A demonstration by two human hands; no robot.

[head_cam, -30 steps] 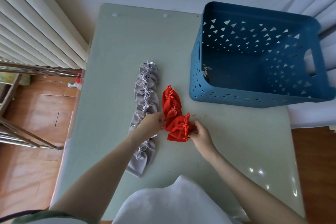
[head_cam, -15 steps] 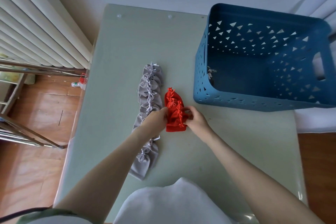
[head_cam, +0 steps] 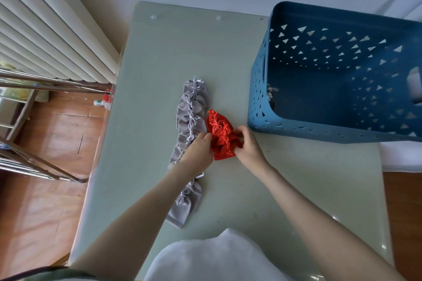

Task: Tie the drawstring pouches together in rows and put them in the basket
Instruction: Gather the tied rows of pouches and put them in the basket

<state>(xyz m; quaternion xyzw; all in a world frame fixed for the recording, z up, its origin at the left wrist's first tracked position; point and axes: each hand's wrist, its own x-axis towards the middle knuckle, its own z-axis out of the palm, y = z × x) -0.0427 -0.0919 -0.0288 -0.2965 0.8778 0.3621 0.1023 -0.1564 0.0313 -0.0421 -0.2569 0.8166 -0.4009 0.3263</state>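
A short row of red drawstring pouches lies bunched on the pale green table, just left of the blue plastic basket. My left hand pinches the row's left edge and my right hand pinches its right edge. Beside them on the left, a long row of several grey pouches tied with white cords runs down the table; my left hand and forearm cover its middle. Only a small dark item lies inside the basket by its left wall.
A white radiator and metal rack rails stand left of the table over a wooden floor. A small bottle with a red cap lies on the floor. White cloth covers my lap at the table's near edge.
The nearest red pouch has been folded up onto the others, so the red row is shorter and more bunched. Both hands moved a little farther up the table with it.
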